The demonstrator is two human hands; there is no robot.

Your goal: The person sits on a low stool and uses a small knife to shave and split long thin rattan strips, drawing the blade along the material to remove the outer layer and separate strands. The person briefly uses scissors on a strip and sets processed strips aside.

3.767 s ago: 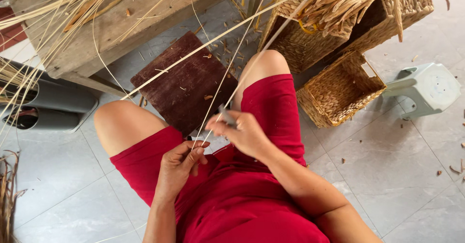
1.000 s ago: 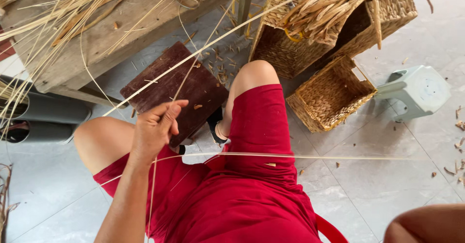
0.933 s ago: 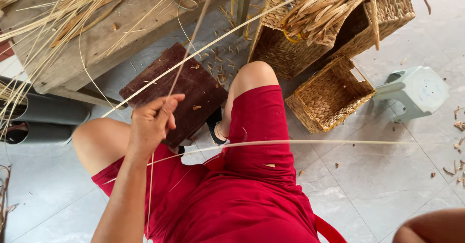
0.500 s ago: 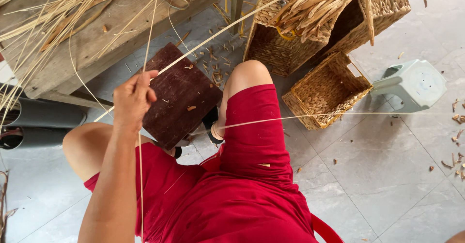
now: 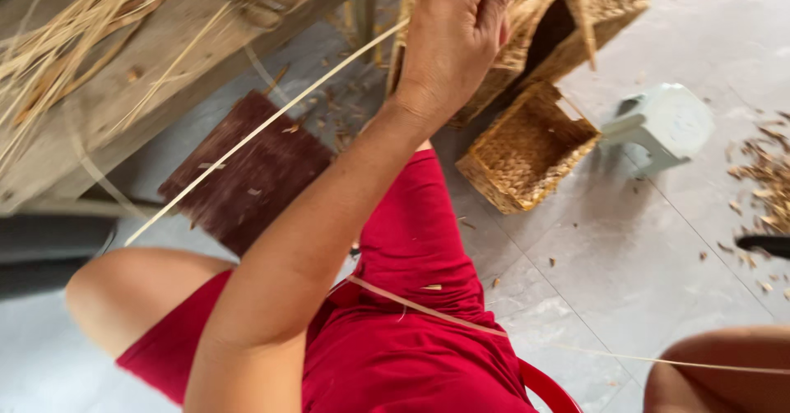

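Around you, pale grey tiled floor [image 5: 625, 240] under daylight, rough wooden bench [image 5: 123, 92], small grey plastic stool [image 5: 662, 125].

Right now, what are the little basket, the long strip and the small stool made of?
The little basket looks woven from dry tan plant fibre, matte, with a plaited pattern. The long strip running up to the left hand seems a pale, smooth split cane or reed. The small stool looks like moulded grey-green plastic, slightly glossy.

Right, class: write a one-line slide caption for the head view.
Left hand raised high, pulling a thin cane strand above red shorts, woven baskets behind.
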